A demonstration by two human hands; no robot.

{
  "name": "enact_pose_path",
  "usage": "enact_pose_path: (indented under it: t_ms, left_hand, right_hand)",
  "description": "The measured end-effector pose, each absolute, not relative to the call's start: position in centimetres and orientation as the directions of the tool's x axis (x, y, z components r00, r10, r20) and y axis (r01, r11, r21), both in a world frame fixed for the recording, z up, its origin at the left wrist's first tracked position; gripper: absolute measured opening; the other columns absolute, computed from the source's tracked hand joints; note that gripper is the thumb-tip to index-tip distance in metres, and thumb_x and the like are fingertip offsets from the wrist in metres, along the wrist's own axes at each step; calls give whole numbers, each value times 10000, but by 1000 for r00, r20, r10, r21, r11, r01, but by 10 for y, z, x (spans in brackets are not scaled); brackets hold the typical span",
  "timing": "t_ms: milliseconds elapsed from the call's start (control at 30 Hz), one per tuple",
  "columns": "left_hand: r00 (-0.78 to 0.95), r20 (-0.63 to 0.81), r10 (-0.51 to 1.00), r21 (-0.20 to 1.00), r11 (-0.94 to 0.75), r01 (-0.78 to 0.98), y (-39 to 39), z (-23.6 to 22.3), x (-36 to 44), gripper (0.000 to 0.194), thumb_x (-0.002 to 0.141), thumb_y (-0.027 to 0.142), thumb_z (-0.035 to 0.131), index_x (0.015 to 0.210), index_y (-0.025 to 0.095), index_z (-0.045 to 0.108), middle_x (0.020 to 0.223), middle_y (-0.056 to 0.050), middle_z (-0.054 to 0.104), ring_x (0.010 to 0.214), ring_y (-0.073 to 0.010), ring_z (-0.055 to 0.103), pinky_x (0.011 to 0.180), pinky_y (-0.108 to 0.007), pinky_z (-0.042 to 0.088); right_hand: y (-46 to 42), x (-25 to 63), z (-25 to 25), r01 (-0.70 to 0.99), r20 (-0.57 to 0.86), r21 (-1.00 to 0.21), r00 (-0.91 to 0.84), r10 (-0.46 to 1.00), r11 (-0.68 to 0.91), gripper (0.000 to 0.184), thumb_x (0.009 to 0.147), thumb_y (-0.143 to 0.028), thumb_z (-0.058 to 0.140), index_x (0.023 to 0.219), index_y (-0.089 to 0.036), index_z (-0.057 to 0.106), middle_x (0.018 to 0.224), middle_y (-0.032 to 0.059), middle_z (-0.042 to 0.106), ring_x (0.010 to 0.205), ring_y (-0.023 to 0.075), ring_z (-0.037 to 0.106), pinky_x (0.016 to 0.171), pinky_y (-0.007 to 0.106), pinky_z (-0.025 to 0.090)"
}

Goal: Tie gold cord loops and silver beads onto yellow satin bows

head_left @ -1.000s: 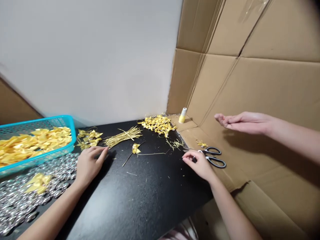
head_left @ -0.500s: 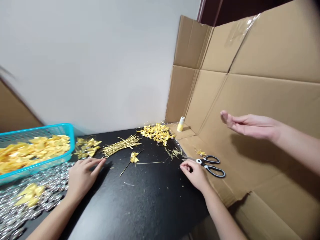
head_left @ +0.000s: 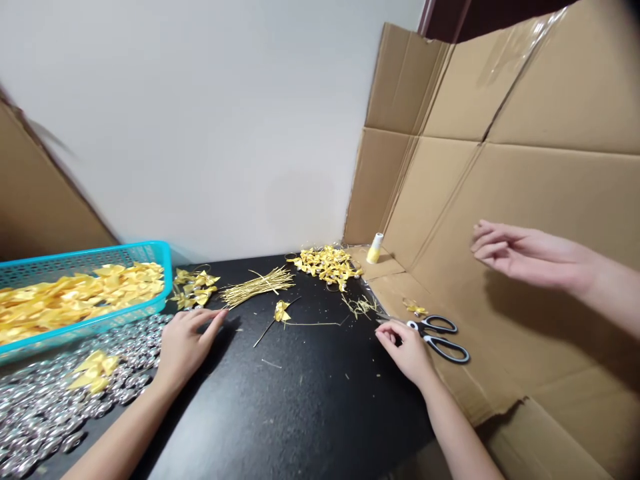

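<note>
My left hand [head_left: 189,341] lies on the black table with its fingers loosely bent and nothing visible in it. Its fingertips are beside the near end of a bundle of gold wire stems [head_left: 260,285]. On the right, my right hand [head_left: 406,348] rests at the table edge, loosely curled and holding nothing I can see. Right beside it are scissors [head_left: 440,333] with black-and-white handles. Between my hands lies a yellow ribbon flower [head_left: 281,311] with thin wires running out from it.
Another person's hand [head_left: 535,257] hovers over the cardboard [head_left: 560,193] at right. A turquoise basket [head_left: 167,273] holds yellow ribbon pieces; silver beads [head_left: 50,400] spread before it. Finished-looking flowers [head_left: 327,265], wire scraps [head_left: 361,306] and a small bottle [head_left: 375,248] sit farther back.
The view has shifted, so everything on the table appears farther right. The other person's hand has turned and its fingers have changed pose. My own hands keep their places on the table.
</note>
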State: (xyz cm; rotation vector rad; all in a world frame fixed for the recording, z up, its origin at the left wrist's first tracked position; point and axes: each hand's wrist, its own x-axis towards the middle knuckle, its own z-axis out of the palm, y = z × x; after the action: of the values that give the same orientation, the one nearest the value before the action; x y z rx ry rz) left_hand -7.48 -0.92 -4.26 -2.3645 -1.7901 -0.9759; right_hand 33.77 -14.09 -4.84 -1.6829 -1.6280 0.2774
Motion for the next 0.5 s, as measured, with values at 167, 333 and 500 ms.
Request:
enact_pose_path:
  t_ms: [167, 333, 500]
  left_hand:
    - [149, 462, 874, 365, -341, 866, -9, -41, -73, 523, 859, 550, 398, 800, 169, 752, 896, -120, 754, 833, -292, 637, 783, -392, 467]
    - [168, 465, 869, 370, -363, 855, -10, -39, -72, 501, 852, 547, 405, 787, 190, 750, 882, -102, 757, 840, -277, 637, 800, -379, 464]
    - [169, 462, 871, 370, -362, 856, -11, -38, -71, 506, 853, 545, 404, 771, 182, 746, 872, -112, 753, 833, -280, 638, 800, -388, 469]
  right_hand:
    - [-141, 338, -48, 760, 337, -643, 171, 926, 93, 179, 850, -305, 548, 731, -209, 641, 655, 15, 582, 603, 159, 526, 590, 269, 443]
    - [-141, 338, -47, 755, 340, -649, 176, 924, 95, 174, 845, -305, 551, 733, -212, 645, 647, 16, 575, 592, 160, 517, 583, 272, 443]
    - [-141, 338, -47, 755, 346, -650, 187, 920, 91, 161, 835, -291, 565, 724, -211, 650, 643, 9, 576, 590, 157, 521, 584, 265, 435]
